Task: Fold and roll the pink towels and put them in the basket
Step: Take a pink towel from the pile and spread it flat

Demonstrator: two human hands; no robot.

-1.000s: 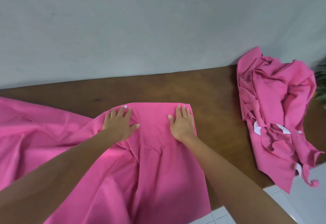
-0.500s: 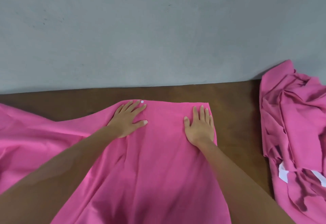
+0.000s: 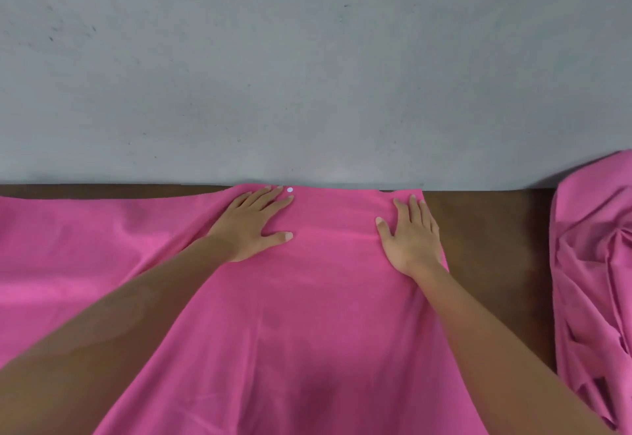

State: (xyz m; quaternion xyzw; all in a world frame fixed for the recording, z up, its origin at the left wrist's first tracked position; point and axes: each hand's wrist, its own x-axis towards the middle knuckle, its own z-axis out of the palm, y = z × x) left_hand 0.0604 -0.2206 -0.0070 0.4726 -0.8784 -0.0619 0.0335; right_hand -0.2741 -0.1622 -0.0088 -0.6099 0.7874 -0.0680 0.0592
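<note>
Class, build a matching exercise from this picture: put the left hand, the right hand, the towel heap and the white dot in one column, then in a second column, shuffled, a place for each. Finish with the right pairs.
Column 1
1. left hand
2. right hand
3. towel heap
4. white dot

Column 2
A. crumpled at the table's right end
B. flat near the spread towel's right edge
C. at the towel's far edge, by the left fingertips
D. flat on the towel, left of the other hand

Pairs: 1-D, 2-B, 3-A, 4-C
</note>
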